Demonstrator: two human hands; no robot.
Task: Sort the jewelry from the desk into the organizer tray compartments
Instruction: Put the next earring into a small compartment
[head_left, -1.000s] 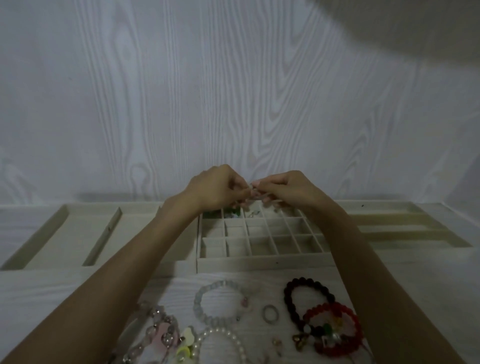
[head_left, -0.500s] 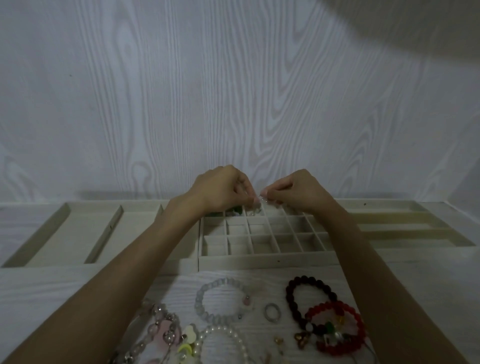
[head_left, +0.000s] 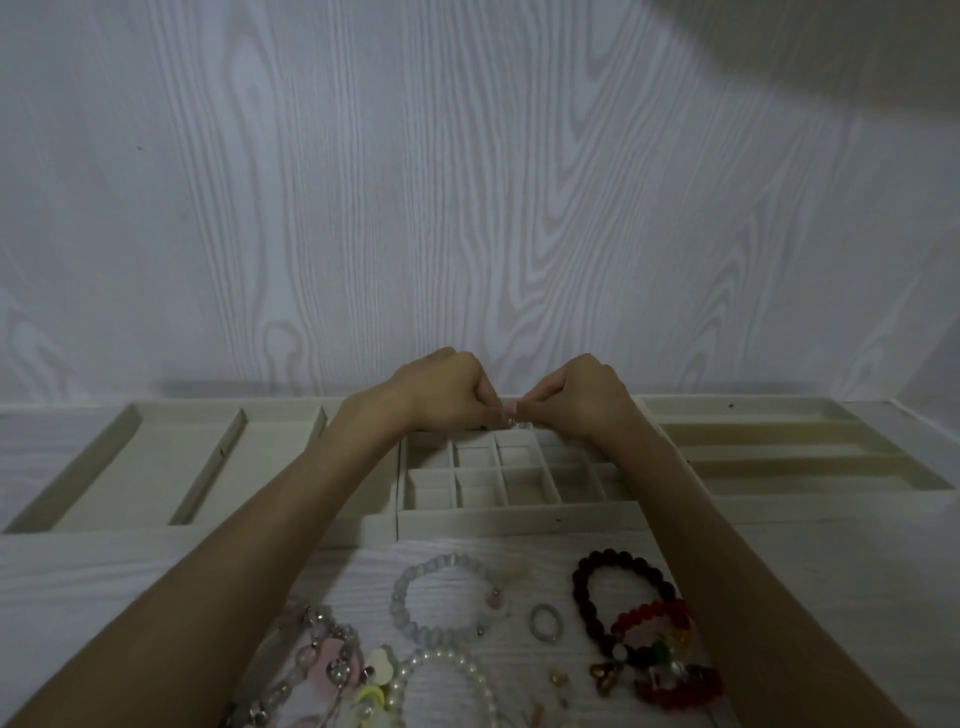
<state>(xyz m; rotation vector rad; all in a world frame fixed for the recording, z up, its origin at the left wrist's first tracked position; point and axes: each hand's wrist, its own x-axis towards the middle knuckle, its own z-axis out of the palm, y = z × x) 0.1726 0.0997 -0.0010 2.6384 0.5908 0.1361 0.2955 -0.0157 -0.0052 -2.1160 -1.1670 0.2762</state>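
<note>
Evidently we are mid-placement. Left of centre, our left hand (head_left: 441, 389) curls its fingers, and just right of it our right hand (head_left: 576, 397) does likewise; together they pinch a tiny pale piece of jewelry (head_left: 511, 422), too small to identify, above the back row of the cream gridded organizer tray (head_left: 519, 519). Next, we judge, it must drop into one small cell without snagging. Along the lower frame wait the milky white bead bracelet (head_left: 447, 597) and, further right, the dark red bead bracelet (head_left: 618, 597).
</note>
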